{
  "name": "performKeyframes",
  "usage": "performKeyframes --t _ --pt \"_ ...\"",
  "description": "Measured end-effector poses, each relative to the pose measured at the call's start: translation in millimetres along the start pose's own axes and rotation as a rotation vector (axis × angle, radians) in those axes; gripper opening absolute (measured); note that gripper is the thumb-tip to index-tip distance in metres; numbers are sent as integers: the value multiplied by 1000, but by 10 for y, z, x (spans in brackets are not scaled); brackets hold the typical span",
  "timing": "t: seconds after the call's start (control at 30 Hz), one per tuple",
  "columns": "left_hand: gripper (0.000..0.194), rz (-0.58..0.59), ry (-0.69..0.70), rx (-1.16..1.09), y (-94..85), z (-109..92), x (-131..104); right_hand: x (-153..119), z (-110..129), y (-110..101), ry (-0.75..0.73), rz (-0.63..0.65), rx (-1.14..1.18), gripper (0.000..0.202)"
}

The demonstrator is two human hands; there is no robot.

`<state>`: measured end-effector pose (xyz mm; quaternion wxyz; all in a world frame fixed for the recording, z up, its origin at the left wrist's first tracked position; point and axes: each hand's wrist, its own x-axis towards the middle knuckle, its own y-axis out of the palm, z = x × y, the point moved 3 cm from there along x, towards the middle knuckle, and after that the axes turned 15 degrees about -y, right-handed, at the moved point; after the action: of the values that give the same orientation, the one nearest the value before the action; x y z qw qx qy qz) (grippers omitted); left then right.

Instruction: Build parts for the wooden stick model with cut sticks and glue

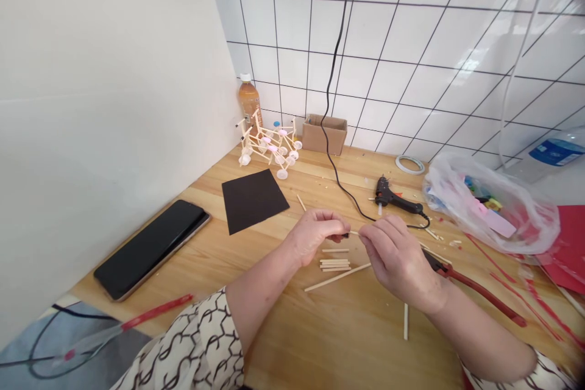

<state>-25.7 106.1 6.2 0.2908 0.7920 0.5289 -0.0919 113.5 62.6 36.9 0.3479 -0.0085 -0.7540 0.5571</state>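
Above the middle of the table, my left hand (315,234) is closed, pinching a small black piece (346,235) between thumb and fingers. My right hand (402,259) is closed on a thin wooden stick (354,233); the stick's tip meets the black piece or lies right beside it, and the rest is hidden by the fingers. Below the hands lies a small stack of short wooden sticks (335,265), with a longer stick (336,278) slanting in front. Pliers with red handles (484,295) lie partly behind my right hand. A black square sheet (255,200) lies left of my left hand.
A black glue gun (395,197) with its cord lies behind my right hand. Small stick-built models (269,146) with white wheels stand near a bottle (249,97) and a cardboard box (324,134). A phone (150,250) is at left, a plastic bag (493,207) at right.
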Motion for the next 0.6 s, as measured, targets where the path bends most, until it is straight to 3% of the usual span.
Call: performKeyframes --t 0.6 --pt "11 105 -131 71 -48 34 58 -16 38 -30 -60 -27 -21 17"
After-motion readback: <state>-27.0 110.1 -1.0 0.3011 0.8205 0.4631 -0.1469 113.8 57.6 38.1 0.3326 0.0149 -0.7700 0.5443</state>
